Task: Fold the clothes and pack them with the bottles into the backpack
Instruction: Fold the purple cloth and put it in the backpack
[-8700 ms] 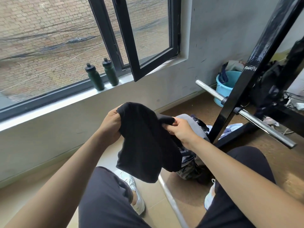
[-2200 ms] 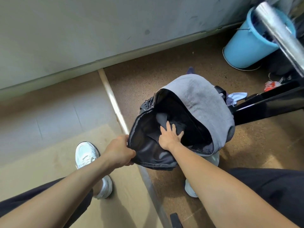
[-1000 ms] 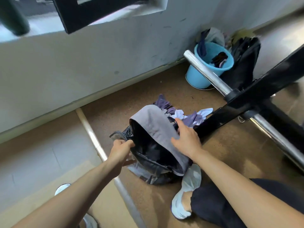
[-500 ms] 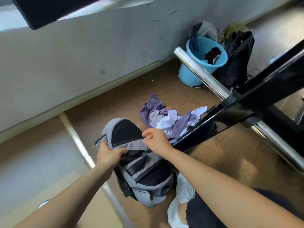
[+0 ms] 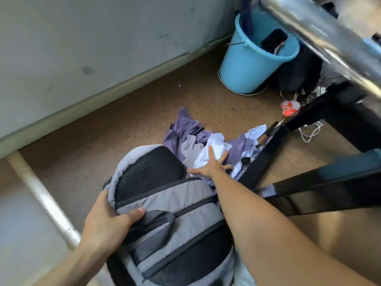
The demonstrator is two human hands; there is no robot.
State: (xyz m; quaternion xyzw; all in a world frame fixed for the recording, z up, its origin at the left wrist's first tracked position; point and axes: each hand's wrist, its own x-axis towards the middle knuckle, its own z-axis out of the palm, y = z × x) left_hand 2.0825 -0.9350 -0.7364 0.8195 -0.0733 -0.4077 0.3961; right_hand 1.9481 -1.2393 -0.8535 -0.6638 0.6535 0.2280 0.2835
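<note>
The grey backpack point(image 5: 181, 201) with black mesh back panel lies back-side up on the brown floor in front of me. My left hand point(image 5: 107, 221) grips its left edge, thumb over the grey strap. Just beyond the backpack's top lies a crumpled heap of purple and white clothes point(image 5: 191, 133). My right hand point(image 5: 210, 164) reaches over the backpack and rests on the white cloth in that heap, fingers spread. No bottles are in view.
A blue bucket point(image 5: 247, 65) holding dark items stands by the grey wall at the back right. A chrome bar point(image 5: 321, 36) crosses the upper right above black frame legs point(image 5: 321, 178). A pale metal strip point(image 5: 41, 195) runs along the floor at left.
My right hand left the backpack's top and moved forward onto the purple and white clothes. The left hand keeps its grip on the backpack's left edge. The view has tilted down and closer.
</note>
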